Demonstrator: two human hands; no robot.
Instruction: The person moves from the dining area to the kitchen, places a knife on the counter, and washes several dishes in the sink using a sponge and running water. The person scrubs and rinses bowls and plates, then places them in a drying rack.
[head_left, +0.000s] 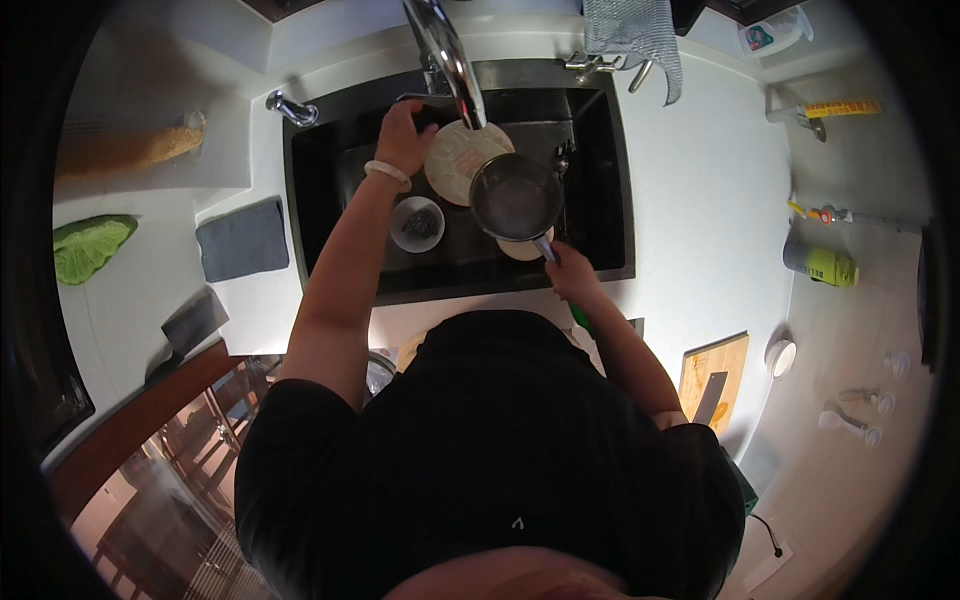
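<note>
My right hand (574, 274) grips the handle of a small saucepan (516, 196), held over the black sink (607, 255). The pan's inside is dark and slightly hazy. Just below the chrome faucet's lever (421, 96), my left hand (407, 139) has its thumb and fingers apart. Whether it touches the lever is hard to tell. A patterned plate (459, 161) lies in the sink under the faucet spout (471, 105), partly covered by the pan. Another pale dish (521, 250) shows beneath the pan. Left of it sits a white bowl (416, 244) with something dark inside.
Cutlery (562, 159) lies along the sink's right side. A grey cloth (634, 37) hangs behind it. On the left counter are a folded dark cloth (244, 240) and a green leaf (94, 246). A cleaver (710, 397) rests on a wooden cutting board (731, 364) at right.
</note>
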